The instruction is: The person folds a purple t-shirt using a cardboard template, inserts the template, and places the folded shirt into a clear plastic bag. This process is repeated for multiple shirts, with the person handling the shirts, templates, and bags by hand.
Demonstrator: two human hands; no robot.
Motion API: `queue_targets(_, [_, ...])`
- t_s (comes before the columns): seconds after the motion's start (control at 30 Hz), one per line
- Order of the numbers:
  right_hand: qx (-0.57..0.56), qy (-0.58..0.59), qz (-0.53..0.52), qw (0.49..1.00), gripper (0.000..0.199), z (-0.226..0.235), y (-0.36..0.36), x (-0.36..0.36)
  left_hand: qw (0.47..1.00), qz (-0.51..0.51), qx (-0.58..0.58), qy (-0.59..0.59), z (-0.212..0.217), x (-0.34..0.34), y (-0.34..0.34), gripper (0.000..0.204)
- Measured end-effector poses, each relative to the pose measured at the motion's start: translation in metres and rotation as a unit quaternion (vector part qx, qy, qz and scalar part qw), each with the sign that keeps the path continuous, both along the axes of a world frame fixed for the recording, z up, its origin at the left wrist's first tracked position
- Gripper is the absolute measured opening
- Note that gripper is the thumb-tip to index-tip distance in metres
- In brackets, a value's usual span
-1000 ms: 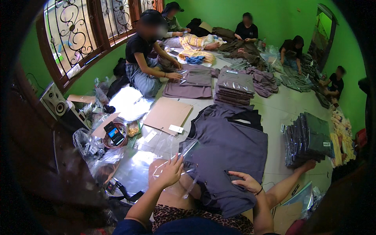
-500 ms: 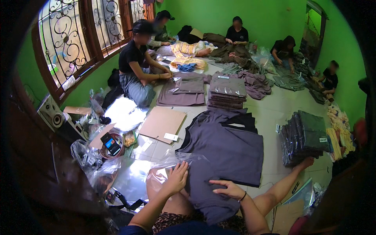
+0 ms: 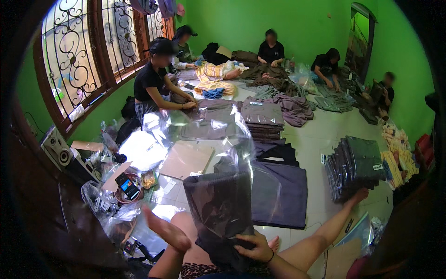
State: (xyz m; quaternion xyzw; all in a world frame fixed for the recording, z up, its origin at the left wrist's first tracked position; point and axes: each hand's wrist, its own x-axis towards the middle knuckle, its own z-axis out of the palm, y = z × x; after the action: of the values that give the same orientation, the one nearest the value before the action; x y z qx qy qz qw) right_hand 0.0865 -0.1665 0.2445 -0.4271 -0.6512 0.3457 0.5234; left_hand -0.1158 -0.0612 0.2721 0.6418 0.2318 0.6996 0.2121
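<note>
My right hand [image 3: 253, 246] grips the lower end of a folded dark grey garment [image 3: 218, 209], fingers in front of it, holding it upright over my lap. A clear plastic bag [image 3: 239, 135] surrounds its upper part and billows out above. My left hand [image 3: 169, 230] is to the left of the garment, apart from it, seen edge-on with fingers stretched out and nothing in them. Beyond the bag, another dark garment [image 3: 281, 193] lies flat on the floor, partly hidden by the bag.
A pile of bagged garments [image 3: 357, 160] stands at the right by my foot, another stack [image 3: 265, 114] farther ahead. Left are a cardboard sheet [image 3: 186, 158], a phone [image 3: 127, 186] on a basket, loose plastic and a speaker [image 3: 58, 144]. Several people sit among clothes farther back.
The grey garment before me has come up off the floor and now stands upright with the bag around its upper part. My right hand has closed on it; my left hand has moved left and down.
</note>
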Motion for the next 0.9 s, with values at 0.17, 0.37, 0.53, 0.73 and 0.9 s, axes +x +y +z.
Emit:
queue_targets(0.17, [-0.129,0.079,0.017,0.988,0.043,-0.006,-0.009,-0.003,0.796,-0.367,-0.431,-0.216,-0.012,-0.014,0.022,0.060])
queue_targets(0.37, [-0.131,0.058,-0.097,0.985,0.040,-0.017,-0.009,-0.005,0.737,-0.384,-0.520,0.196,-0.030,-0.011,0.005,0.051])
queue_targets(0.53, [-0.046,-0.075,-0.130,0.988,0.042,-0.019,-0.008,0.000,0.744,-0.398,-0.461,0.274,-0.048,-0.024,0.021,0.057])
queue_targets(0.73, [-0.168,0.072,-0.091,0.979,0.044,-0.021,0.009,-0.004,0.726,-0.356,-0.575,-0.126,-0.065,0.017,0.011,0.063])
queue_targets(0.9, [-0.145,0.022,-0.174,0.974,0.044,-0.024,0.023,0.007,0.713,-0.374,-0.593,0.002,-0.073,0.036,0.014,0.065])
